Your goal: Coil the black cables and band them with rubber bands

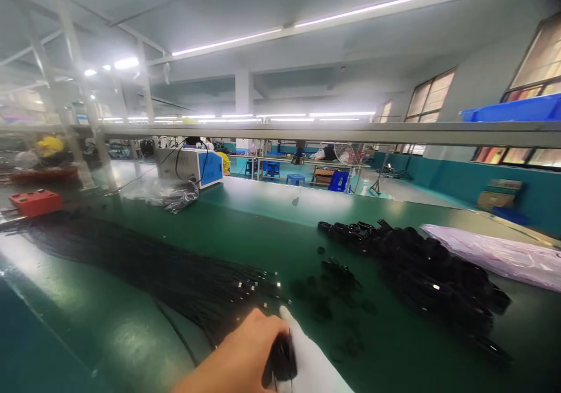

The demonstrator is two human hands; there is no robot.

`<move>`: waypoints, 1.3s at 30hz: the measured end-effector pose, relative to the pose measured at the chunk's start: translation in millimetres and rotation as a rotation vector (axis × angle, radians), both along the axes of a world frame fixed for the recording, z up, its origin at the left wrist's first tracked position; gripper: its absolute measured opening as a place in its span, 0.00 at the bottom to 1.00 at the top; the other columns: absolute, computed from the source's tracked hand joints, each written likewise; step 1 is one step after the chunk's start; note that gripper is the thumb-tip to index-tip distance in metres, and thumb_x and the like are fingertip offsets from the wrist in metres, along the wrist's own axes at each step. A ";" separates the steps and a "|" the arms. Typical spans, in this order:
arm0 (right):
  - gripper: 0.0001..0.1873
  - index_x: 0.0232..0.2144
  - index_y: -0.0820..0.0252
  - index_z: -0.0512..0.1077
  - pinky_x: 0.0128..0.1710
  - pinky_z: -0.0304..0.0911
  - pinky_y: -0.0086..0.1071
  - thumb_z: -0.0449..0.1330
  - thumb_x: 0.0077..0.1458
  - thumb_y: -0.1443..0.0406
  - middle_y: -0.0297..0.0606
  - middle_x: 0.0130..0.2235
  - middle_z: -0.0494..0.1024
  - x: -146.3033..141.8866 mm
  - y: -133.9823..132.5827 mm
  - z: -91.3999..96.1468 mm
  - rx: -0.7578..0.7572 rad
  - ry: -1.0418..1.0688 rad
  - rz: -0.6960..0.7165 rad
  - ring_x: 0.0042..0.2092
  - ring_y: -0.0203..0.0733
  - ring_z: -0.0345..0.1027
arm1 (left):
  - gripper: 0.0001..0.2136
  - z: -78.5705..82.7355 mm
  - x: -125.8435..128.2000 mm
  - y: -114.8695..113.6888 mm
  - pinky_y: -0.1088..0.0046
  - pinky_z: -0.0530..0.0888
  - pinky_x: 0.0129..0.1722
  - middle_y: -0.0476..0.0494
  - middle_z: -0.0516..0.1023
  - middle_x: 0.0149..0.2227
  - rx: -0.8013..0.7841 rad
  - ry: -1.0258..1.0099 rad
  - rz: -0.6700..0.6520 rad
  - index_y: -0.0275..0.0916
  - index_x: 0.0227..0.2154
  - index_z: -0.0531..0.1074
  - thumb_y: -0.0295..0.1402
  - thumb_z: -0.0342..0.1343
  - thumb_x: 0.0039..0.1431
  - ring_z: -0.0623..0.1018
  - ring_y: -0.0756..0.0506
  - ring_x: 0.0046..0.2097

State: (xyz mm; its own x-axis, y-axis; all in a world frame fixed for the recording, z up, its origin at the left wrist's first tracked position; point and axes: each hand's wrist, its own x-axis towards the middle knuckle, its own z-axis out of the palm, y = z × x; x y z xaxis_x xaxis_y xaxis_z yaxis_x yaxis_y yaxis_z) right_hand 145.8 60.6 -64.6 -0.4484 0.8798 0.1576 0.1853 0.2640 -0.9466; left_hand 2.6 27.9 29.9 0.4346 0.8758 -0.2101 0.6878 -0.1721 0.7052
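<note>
My left hand (248,349), bare, is at the bottom centre with its fingers curled round a dark black piece (283,358). Pressed against its other side is my right hand (313,361), in a white glove, with one fingertip pointing up beside the left knuckles. Thin strands hang below the black piece; its exact kind is hard to make out. Just beyond the hands end many long black cables (144,258), spread across the table, with small white connectors (253,288) at their tips. Small black parts (324,294) lie scattered right of the hands, partly blurred.
A large heap of black coiled pieces (433,270) covers the right side, beside pink plastic wrapping (499,253). At the back left stand a grey-and-blue machine (197,168), a clear plastic bag (175,194) and a red box (37,202). A shelf rail (307,131) crosses above the table.
</note>
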 end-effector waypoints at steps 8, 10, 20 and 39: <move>0.21 0.38 0.55 0.70 0.37 0.64 0.34 0.60 0.36 0.72 0.34 0.35 0.74 15.4 -27.0 50.6 0.036 -0.198 -0.172 0.36 0.41 0.68 | 0.07 -15.5 -13.6 28.9 0.75 0.66 0.28 0.51 0.75 0.26 -0.132 -0.096 -0.125 0.41 0.26 0.75 0.31 0.52 0.44 0.73 0.46 0.30; 0.17 0.32 0.56 0.69 0.36 0.63 0.33 0.63 0.35 0.72 0.35 0.39 0.73 17.7 -30.5 61.1 -0.015 -0.024 -0.105 0.38 0.41 0.68 | 0.08 -25.4 -10.4 28.5 0.76 0.65 0.26 0.52 0.75 0.23 -0.151 -0.173 -0.093 0.41 0.22 0.74 0.29 0.49 0.44 0.71 0.48 0.27; 0.20 0.37 0.54 0.68 0.29 0.63 0.30 0.68 0.42 0.56 0.40 0.48 0.73 29.5 -33.0 56.4 -0.494 0.638 0.164 0.28 0.34 0.66 | 0.11 3.8 -4.2 10.8 0.75 0.69 0.22 0.46 0.76 0.23 -0.441 -0.862 0.247 0.34 0.26 0.70 0.35 0.60 0.39 0.72 0.51 0.21; 0.27 0.37 0.62 0.70 0.21 0.56 0.28 0.56 0.48 0.44 0.35 0.27 0.71 22.3 -26.5 46.9 -0.696 0.580 0.142 0.20 0.32 0.60 | 0.18 -10.6 16.5 13.0 0.73 0.66 0.37 0.49 0.73 0.34 0.455 -0.231 0.130 0.44 0.32 0.76 0.18 0.47 0.45 0.71 0.47 0.38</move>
